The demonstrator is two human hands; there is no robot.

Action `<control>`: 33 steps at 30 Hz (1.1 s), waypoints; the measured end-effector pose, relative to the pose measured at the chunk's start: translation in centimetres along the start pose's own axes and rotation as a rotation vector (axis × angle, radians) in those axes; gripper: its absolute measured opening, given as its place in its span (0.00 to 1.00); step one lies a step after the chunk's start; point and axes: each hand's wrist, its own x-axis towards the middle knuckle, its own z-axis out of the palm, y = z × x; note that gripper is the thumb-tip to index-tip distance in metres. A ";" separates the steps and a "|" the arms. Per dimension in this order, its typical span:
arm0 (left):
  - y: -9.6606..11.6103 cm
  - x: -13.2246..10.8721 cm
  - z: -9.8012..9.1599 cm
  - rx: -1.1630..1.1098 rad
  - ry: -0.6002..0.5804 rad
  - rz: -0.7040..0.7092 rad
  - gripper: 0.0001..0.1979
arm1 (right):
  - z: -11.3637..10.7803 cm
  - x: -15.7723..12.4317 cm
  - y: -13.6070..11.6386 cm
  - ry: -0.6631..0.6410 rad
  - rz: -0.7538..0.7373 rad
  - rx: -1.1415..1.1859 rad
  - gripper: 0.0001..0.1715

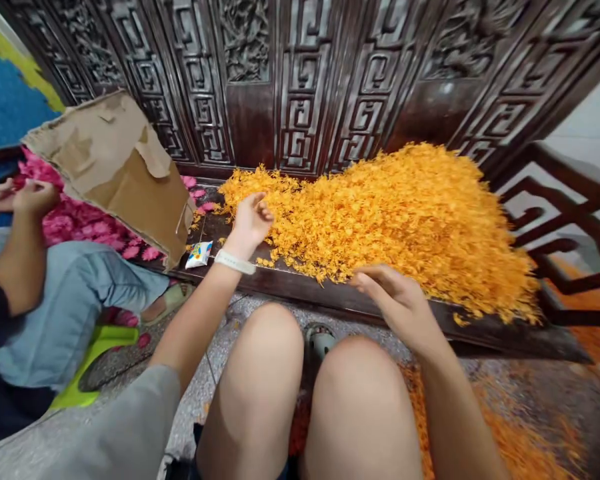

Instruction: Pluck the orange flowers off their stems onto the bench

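Note:
A big heap of orange petals (405, 220) covers a dark wooden bench (485, 330) in front of me. My left hand (251, 217), with a white band on the wrist, reaches to the heap's left edge, fingers curled in a loose pinch over the petals; what it holds is hidden. My right hand (397, 297) hovers at the bench's front edge beside the heap, fingers bent and pressed together, with nothing clearly in them.
A torn cardboard sheet (115, 170) leans over pink flowers (75, 220) at the left. A small white packet (199, 254) lies on the bench. Another person in blue (55, 313) sits left on a green stool (93, 360). A carved wooden screen (300, 80) stands behind. Orange petals litter the floor (520, 433).

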 end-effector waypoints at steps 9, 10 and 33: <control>-1.8 2.0 10.9 -0.218 -0.143 -0.059 0.12 | 7.4 9.9 -4.2 -0.275 -0.206 0.258 0.20; -1.9 2.3 11.3 -0.217 -0.140 -0.041 0.12 | 7.5 9.9 -4.1 -0.214 -0.214 0.280 0.20; -3.3 1.7 11.9 -0.250 -0.072 -0.047 0.15 | 8.3 7.0 -3.9 0.008 0.101 0.658 0.26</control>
